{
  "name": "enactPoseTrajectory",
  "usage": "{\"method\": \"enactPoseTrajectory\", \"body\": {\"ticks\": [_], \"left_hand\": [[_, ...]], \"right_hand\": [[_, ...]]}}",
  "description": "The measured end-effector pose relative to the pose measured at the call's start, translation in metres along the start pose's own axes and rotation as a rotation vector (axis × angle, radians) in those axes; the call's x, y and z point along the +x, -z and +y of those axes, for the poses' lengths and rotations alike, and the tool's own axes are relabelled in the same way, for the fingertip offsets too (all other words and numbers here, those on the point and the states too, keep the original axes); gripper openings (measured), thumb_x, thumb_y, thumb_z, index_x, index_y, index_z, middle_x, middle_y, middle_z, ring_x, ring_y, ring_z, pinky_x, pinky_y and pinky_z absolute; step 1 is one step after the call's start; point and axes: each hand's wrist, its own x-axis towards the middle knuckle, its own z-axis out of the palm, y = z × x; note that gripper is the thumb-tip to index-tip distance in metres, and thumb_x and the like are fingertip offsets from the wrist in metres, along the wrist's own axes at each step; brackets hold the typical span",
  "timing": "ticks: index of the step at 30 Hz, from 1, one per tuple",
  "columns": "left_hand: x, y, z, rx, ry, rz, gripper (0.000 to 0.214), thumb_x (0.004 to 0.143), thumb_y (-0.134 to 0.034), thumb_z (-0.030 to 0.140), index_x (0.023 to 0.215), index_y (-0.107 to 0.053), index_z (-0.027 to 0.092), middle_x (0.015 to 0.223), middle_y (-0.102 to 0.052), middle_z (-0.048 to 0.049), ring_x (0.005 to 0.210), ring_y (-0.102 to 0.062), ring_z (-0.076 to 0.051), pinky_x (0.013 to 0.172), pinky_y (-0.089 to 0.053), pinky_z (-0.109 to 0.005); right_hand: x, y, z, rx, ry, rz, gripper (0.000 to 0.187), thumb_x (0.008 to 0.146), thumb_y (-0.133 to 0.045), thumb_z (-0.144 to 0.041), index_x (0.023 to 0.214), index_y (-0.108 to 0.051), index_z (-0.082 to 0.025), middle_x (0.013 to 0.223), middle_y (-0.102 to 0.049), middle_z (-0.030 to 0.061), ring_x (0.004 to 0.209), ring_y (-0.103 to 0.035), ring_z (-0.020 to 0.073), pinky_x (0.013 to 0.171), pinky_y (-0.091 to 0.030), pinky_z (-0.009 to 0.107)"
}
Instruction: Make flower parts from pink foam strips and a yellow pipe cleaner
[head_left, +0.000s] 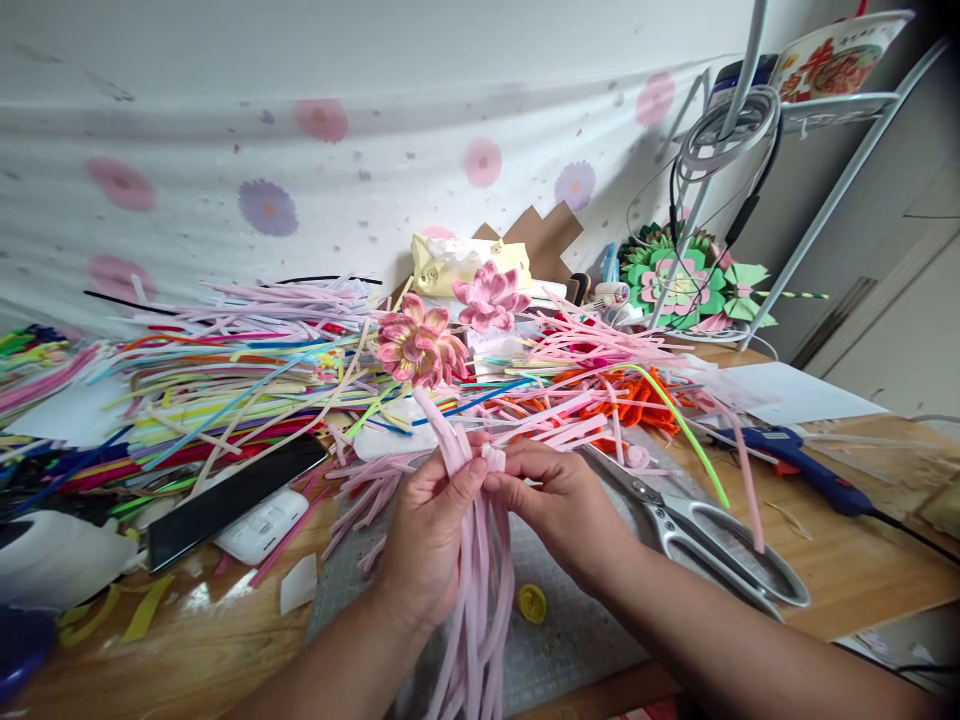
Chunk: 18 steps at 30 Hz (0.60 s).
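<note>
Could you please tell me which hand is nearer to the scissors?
Right: the right hand is just left of the scissors, while the left hand is farther left, beyond the right hand.

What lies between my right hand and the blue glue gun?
In the head view, rightward from your right hand to the blue glue gun: gray mat, scissors, a green strip, a pink strip and wooden tabletop.

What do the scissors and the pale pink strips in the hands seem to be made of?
Scissors: probably metal, smooth and polished, judging by the silvery colour and bright highlights. Pale pink strips: likely fuzzy fibre, soft-looking and matte, without glints; any inner core is hidden.
</note>
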Motion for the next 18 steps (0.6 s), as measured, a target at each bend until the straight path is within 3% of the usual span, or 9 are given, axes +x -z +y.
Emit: {"method": "enactPoseTrajectory", "body": {"ticks": [4, 10, 18], "left_hand": [[0.001, 0.000, 0.000, 0.006, 0.035, -0.062, 0.018, 0.073, -0.067, 0.025, 0.088, -0.072, 0.016, 0.085, -0.072, -0.0057, 0.086, -0.064, -0.020, 0.086, -0.046, -0.034], [0.000, 0.003, -0.001, 0.137, 0.024, -0.100, 0.017, 0.073, -0.067, 0.022, 0.088, -0.073, 0.016, 0.079, -0.072, -0.0033, 0.079, -0.063, -0.019, 0.077, -0.046, -0.030], [0.003, 0.008, -0.005, 0.256, 0.087, -0.156, 0.024, 0.074, -0.066, 0.032, 0.088, -0.071, 0.012, 0.067, -0.068, -0.0031, 0.060, -0.056, -0.014, 0.058, -0.042, -0.024]], "right_hand": [[0.000, 0.001, 0.001, 0.013, -0.025, 0.055, 0.018, 0.078, -0.059, -0.029, 0.064, -0.060, -0.016, 0.071, -0.057, 0.0018, 0.069, -0.052, 0.0145, 0.062, -0.041, 0.025], [0.001, 0.011, 0.000, -0.144, -0.008, 0.133, 0.018, 0.078, -0.057, -0.026, 0.062, -0.058, -0.016, 0.064, -0.050, -0.0001, 0.065, -0.047, 0.0136, 0.060, -0.037, 0.025], [0.003, 0.013, -0.002, -0.174, -0.038, 0.217, 0.017, 0.071, -0.063, -0.025, 0.057, -0.058, -0.018, 0.079, -0.050, 0.0033, 0.078, -0.048, 0.0169, 0.068, -0.040, 0.028]]}}
